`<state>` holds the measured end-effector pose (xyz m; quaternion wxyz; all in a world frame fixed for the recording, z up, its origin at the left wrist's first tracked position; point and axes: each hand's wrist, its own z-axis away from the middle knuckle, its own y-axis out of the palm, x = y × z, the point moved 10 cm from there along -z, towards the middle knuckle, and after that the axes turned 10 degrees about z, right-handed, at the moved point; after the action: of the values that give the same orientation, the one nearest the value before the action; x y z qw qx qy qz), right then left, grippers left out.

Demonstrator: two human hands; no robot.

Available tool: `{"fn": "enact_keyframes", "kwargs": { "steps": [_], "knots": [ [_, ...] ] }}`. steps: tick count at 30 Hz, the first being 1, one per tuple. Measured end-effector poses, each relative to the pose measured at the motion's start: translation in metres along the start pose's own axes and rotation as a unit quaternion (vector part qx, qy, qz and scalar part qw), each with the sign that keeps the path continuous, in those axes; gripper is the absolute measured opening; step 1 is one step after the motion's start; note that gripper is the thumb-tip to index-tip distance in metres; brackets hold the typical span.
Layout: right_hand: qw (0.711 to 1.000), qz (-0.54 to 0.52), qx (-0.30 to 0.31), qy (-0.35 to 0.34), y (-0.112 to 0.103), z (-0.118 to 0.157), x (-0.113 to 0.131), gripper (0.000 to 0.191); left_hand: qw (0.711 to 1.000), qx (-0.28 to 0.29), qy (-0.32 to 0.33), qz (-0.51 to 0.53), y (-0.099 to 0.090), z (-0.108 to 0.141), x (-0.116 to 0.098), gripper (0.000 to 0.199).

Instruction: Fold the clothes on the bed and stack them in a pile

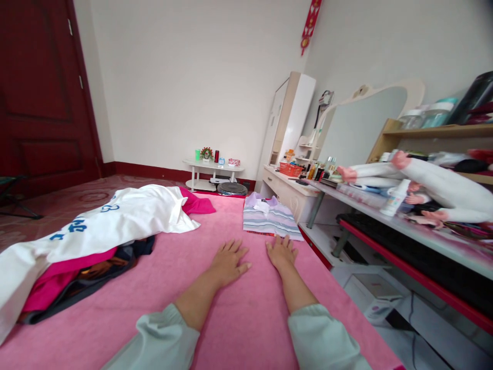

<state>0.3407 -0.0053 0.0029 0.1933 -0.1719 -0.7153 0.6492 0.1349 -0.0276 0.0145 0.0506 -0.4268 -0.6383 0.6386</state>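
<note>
Flat on the pink cloth (pixel 239 313), my left hand (pixel 229 263) has its fingers spread and holds nothing. My right hand (pixel 282 253) also lies palm down with fingers apart, its fingertips close to the near edge of a folded striped shirt (pixel 271 218); whether they touch it I cannot tell. The shirt is lilac, grey and white with a collar at its far end. To the left lies a loose pile of clothes, with a white shirt (pixel 131 216) bearing blue marks on top. Magenta fabric (pixel 69 277) and a dark garment (pixel 103 277) stick out beneath it.
Along the right stands a desk (pixel 358 205) crowded with items, including a white bottle (pixel 396 199) and doll-like limbs (pixel 442 180). A mirrored dressing table (pixel 292 182) is beyond it. A small white table (pixel 213 167) stands by the far wall, and a dark red door (pixel 42 97) at left.
</note>
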Motion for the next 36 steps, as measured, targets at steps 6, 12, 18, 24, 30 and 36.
{"fn": "enact_keyframes", "kwargs": {
  "steps": [6,12,18,24,30,36],
  "knots": [
    [0.999,-0.001,-0.050,-0.011,-0.012,0.005,0.005,0.065,0.997,-0.025,0.015,0.070,-0.001,-0.003,0.003,0.061],
    [0.924,-0.014,-0.251,-0.290,-0.080,0.072,0.087,0.069,0.806,-0.167,-0.050,0.565,-0.030,-0.010,0.042,0.068],
    [0.800,-0.013,-0.224,-0.556,-0.080,0.157,0.156,0.079,0.477,-0.104,-0.028,0.872,-0.045,-0.001,0.043,0.075],
    [0.802,0.008,-0.229,-0.551,-0.072,0.171,0.168,0.076,0.449,-0.033,0.011,0.893,-0.050,0.003,0.020,0.080],
    [0.813,0.019,-0.242,-0.530,-0.073,0.171,0.168,0.073,0.385,-0.047,-0.040,0.921,-0.039,0.000,0.031,0.052],
    [0.807,0.022,-0.239,-0.540,-0.069,0.171,0.169,0.069,0.368,-0.073,-0.016,0.927,-0.045,-0.005,0.024,0.043]
  ]
}}
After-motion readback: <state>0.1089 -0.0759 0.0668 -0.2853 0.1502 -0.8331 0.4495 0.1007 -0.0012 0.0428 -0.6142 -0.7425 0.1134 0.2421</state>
